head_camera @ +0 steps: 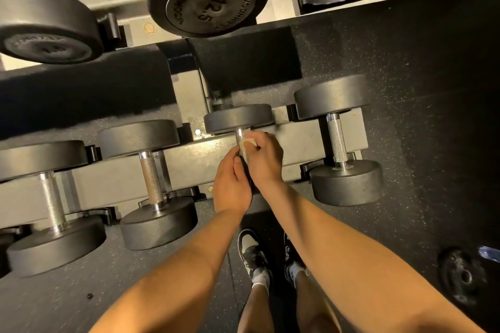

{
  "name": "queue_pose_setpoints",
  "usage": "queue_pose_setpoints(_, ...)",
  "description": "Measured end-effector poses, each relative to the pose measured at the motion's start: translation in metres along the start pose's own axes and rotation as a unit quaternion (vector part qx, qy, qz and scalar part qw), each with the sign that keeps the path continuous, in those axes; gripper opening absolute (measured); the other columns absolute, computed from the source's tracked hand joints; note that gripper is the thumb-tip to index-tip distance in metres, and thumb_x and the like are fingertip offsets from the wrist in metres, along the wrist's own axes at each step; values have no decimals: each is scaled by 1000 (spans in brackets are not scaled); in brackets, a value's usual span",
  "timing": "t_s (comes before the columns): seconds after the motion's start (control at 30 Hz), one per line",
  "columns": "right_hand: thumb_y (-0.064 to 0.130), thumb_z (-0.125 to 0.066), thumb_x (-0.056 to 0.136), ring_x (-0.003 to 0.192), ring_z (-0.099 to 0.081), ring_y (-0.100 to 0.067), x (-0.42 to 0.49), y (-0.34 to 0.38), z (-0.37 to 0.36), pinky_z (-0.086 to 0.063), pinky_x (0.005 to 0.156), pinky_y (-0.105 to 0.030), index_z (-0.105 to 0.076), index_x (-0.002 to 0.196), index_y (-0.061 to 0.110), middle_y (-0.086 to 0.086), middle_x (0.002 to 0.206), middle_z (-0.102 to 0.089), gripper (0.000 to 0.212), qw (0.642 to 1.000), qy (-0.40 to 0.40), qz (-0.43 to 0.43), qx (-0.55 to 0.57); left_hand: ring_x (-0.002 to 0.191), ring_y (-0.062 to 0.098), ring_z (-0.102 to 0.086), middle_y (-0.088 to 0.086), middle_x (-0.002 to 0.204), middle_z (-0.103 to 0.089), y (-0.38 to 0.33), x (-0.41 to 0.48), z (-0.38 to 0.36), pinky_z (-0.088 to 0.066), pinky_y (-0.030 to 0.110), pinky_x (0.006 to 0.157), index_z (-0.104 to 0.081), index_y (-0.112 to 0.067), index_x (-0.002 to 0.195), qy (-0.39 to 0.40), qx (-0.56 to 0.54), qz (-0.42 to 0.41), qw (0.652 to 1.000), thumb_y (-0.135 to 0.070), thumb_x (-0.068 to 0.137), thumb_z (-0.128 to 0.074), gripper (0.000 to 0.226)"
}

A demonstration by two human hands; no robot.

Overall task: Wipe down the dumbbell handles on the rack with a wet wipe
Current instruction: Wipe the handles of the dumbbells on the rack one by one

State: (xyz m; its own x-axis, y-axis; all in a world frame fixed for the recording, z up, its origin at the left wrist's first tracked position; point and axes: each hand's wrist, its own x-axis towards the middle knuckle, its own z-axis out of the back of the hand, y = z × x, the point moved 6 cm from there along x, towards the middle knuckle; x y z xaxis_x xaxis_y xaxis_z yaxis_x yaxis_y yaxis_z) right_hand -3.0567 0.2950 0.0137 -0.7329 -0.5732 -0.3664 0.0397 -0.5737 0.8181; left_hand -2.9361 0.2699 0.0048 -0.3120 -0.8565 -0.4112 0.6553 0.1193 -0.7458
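Dumbbell handle is gripped low by left hand, right hand pinching wet wipe against it.

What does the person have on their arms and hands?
Nothing at all! The left hand and the right hand have no gloves, rings or watch that I can see. No sleeves show either.
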Motion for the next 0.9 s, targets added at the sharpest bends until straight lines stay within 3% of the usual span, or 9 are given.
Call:
queue_pose_setpoints(0.07, 9, -59, 95, 105, -59, -18, 4, 3, -6, -49, 91, -25, -71, 113, 16, -5, 116, -60, 22, 1000, 6, 8, -6, 122, 6, -51, -6, 144, -55, 0, 1, 0, -37, 22, 98, -49, -32, 146, 0, -2, 3, 1000, -34, 110, -30, 41)
queue_pose_setpoints(0.23, 3, -54, 93, 96, -55, -9, -19, -16, 0, -36, 70, -4, -68, 112, 16, -1, 113, -61, 27, 993, 55, 21, -101, 123, 11, -54, -5, 141, -58, 1, -1, 0, -44, 31, 103, -50, -33, 145, -6, -3, 8, 1000, -35, 110, -29, 41)
queue_pose_setpoints(0.37, 4, -57, 96, 101, -61, -10, -8, -14, 8, -41, 76, -3, -69, 118, 14, 2, 116, -65, 27, 996, 48, 7, -76, 111, 5, -53, -9, 131, -62, 1, -2, 3, -39, 22, 92, -53, -31, 142, -20, -20, 22, 999, -32, 110, -32, 38)
queue_pose_setpoints(0.53, 8, -57, 98, 101, -61, -13, 12, 9, -1, -38, 68, 3, -69, 117, 15, 1, 114, -67, 24, 998, 36, 38, -40, 105, 0, -52, -19, 116, -59, 2, -3, 7, -36, 11, 83, -57, -32, 137, -36, -34, 24, 998, -31, 110, -33, 36)
queue_pose_setpoints(0.63, 7, -55, 100, 104, -58, -7, -8, -6, 4, -37, 74, 4, -66, 123, 10, 1, 117, -65, 26, 995, 65, 44, -59, 99, 5, -56, -17, 107, -61, 7, -6, 7, -39, 17, 77, -61, -32, 131, -53, -45, 51, 996, -31, 110, -33, 35)
queue_pose_setpoints(0.73, 8, -59, 97, 99, -64, -14, -25, -34, 11, -42, 72, -1, -66, 115, 9, -1, 108, -69, 19, 994, 86, 14, -72, 100, 13, -60, -10, 106, -67, 16, -17, 4, -46, 29, 85, -65, -31, 127, -42, -36, 62, 997, -29, 108, -35, 35)
queue_pose_setpoints(0.8, 11, -62, 96, 91, -63, -9, -31, -43, 13, -41, 67, -1, -67, 109, 11, 3, 99, -68, 15, 988, 119, -17, -94, 112, 15, -58, -8, 117, -67, 27, -26, 0, -47, 35, 99, -65, -27, 131, -11, -34, 40, 999, -28, 108, -36, 37)
queue_pose_setpoints(0.9, 13, -67, 93, 92, -65, -10, -31, -40, 15, -44, 71, -6, -71, 109, 12, 1, 102, -71, 16, 981, 138, -19, -132, 127, 15, -51, -12, 128, -62, 36, -31, 2, -40, 33, 110, -59, -26, 138, 22, -40, 22, 999, -29, 108, -35, 38)
